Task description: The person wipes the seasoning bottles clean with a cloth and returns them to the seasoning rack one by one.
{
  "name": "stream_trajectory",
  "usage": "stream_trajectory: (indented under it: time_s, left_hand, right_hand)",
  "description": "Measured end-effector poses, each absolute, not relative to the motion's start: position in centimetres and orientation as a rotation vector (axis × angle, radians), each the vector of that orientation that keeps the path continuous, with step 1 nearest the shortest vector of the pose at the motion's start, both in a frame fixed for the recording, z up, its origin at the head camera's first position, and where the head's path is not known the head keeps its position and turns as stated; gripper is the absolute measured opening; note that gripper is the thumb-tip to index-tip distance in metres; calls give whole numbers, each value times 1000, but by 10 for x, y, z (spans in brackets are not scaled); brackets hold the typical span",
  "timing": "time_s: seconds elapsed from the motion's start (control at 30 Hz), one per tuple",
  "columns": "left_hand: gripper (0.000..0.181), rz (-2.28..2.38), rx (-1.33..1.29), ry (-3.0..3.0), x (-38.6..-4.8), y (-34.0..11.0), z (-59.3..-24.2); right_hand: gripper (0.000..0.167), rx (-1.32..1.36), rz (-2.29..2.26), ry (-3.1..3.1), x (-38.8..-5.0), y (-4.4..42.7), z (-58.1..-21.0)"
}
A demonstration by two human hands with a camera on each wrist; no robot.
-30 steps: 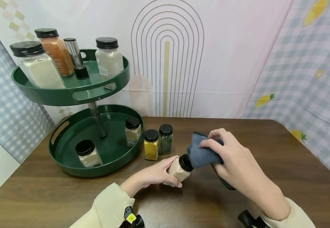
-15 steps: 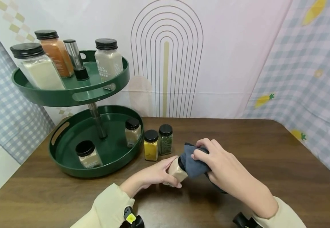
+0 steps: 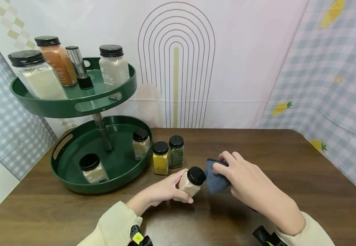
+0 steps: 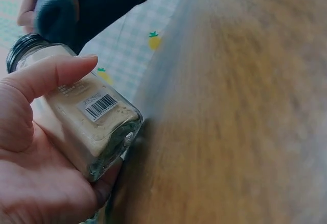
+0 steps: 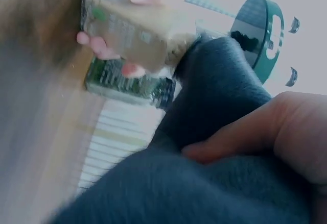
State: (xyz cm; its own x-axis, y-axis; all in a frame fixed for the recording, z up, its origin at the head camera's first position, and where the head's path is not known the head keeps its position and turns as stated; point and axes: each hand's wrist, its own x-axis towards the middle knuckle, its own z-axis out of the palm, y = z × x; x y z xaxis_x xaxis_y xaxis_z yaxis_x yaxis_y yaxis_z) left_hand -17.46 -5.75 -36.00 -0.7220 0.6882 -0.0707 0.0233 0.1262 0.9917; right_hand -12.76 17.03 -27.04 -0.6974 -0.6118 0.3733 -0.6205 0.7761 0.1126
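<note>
Two hands work close together in the head view: the left hand (image 3: 168, 189) grips a jar of pale powder (image 3: 189, 186), tilted with its black lid (image 3: 196, 176) towards the right hand (image 3: 248, 181), which holds a bunched blue cloth (image 3: 216, 179) just beside that lid. Beyond the left hand stand a yellow jar (image 3: 160, 162) and a green jar (image 3: 176, 155). In the left wrist view, the left thumb (image 4: 56, 73) lies across the jar, near a barcode label (image 4: 100, 105). In the right wrist view, the right thumb (image 5: 240, 137) presses the cloth, which hides most of the lid.
</note>
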Motion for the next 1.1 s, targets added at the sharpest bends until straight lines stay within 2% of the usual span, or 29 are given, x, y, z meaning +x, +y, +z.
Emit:
stream_trajectory:
  time_s: [0.17,0.37,0.5,0.57,0.8,1.1]
  left_hand:
    - [61,1689,635,1839,-176,-58,-361]
    - [55,1744,489,1819,-174,-60,-365]
    - [81,1805,469,1763,-173,-59,-367]
    - [87,1875,474,1699,-173,-57,-368]
    - [65,2014,502,1450,-171,-49,-376]
    - [67,2085,380,1384,-173,-49,-381]
  right_hand:
    - [45,927,69,-2556,-130,172,-269]
    - [47,964,177,-2510,-133,163,-278]
    - [46,951,211,-2472,-135,159,-284]
    - [47,938,235,-2456,-136,157,-285]
    - [48,896,282,-2471,-136,153,-287]
    - [43,901,244,-2543,-137,151,-291]
